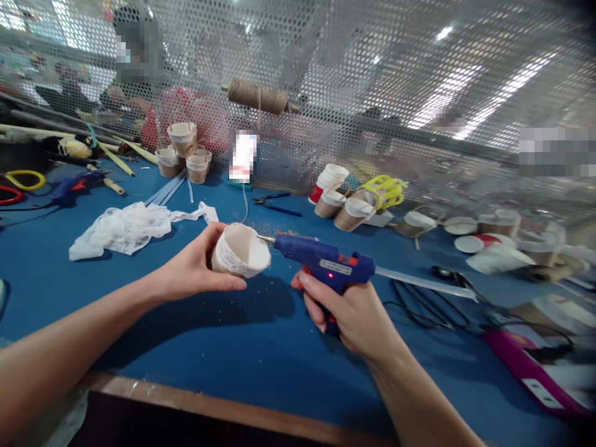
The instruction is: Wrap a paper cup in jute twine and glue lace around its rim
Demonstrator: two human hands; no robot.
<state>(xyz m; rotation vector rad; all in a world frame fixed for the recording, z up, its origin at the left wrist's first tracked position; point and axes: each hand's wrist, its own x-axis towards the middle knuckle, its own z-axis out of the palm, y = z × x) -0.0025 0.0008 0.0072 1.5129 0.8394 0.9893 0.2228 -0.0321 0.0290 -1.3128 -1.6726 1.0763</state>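
Note:
My left hand (pixel 200 264) is wrapped round a small paper cup (pixel 237 264) covered in burlap, with white lace about its rim. The cup is tilted, its open mouth facing up and to the right. In my right hand (pixel 347 310) is a blue glue gun (pixel 321 257), gripped by its handle with a red light glowing on its side. A clear glue stick (pixel 423 282) sticks out of the back. The gun's metal nozzle (pixel 265 238) is at the cup's rim; whether it touches, I cannot tell. Jute twine (pixel 246 205) runs down behind the cup.
White lace (pixel 125 230) lies at left, near another glue gun (pixel 77 186) and scissors (pixel 25 180). Behind stand burlap-covered cups (pixel 182 139), pliers (pixel 278 203) and a twine spool (pixel 257 96) on the mesh screen. At right are more cups (pixel 356 214), black cables (pixel 428 307) and a purple power strip (pixel 526 366).

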